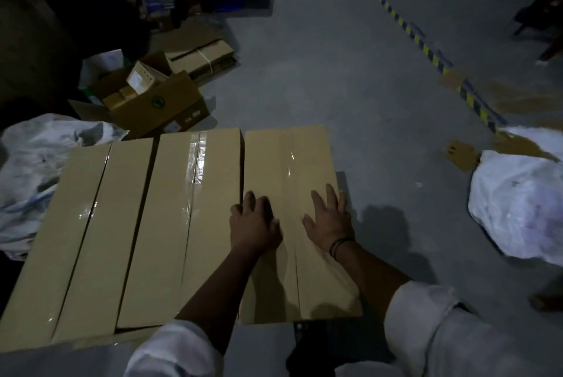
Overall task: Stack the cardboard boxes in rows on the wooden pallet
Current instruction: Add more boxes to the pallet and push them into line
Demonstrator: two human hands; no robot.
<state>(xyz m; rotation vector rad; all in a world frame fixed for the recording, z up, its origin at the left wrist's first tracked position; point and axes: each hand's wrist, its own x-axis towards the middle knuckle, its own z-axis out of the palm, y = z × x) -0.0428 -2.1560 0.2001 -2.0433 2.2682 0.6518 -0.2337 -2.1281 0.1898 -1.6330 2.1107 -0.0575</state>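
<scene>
Here, we find both arms extended forward over three boxes laid side by side. The left hand [254,224] lies flat, fingers loosely spread, across the gap between the middle box [170,224] and the right box [292,163]. The right hand [330,219], fingers spread, presses palm-down on the right box's taped top, near its right edge. The left box [76,224] lies just beside the middle one. Whatever the boxes stand on is hidden beneath them. The sleeves [173,352] are cut off below.
</scene>
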